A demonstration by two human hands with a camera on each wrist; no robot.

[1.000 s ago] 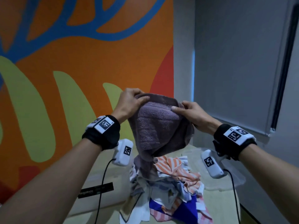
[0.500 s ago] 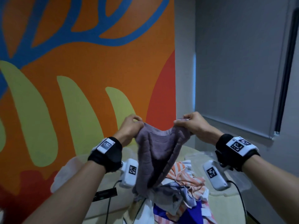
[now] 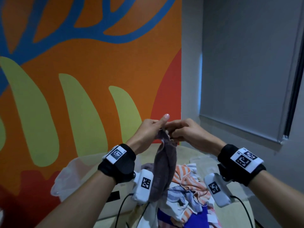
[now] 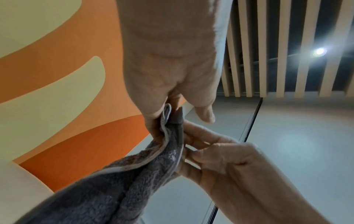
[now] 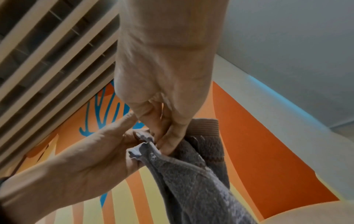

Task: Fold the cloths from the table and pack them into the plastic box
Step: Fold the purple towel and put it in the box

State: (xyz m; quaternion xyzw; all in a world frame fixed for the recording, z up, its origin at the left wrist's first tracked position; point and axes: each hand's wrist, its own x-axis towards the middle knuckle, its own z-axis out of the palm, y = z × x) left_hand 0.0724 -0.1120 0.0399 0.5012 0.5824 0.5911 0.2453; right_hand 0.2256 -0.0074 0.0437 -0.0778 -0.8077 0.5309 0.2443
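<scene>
A mauve-grey towel (image 3: 162, 168) hangs doubled lengthwise in the air above the table. My left hand (image 3: 152, 128) and right hand (image 3: 181, 131) meet at its top edge, and each pinches a top corner. In the left wrist view the left hand (image 4: 164, 115) pinches the hemmed corner of the towel (image 4: 118, 184), and the right hand's fingers (image 4: 203, 142) touch the same edge. In the right wrist view the right hand (image 5: 164, 136) pinches the towel (image 5: 193, 174). Below it lies a pile of cloths (image 3: 184, 193), striped orange, white and blue. A clear plastic box (image 3: 65, 178) stands at the left.
The beige table (image 3: 230, 214) runs to a painted orange wall behind and a grey wall with a roller blind (image 3: 246, 63) at the right. A clear lid or tray (image 3: 202, 158) lies behind the pile. Black cables (image 3: 121, 206) hang from my wrist cameras.
My hands have come together from about a towel's width apart, bringing the two top corners to each other. The towel, spread open before, now hangs folded in a narrow strip, and lower.
</scene>
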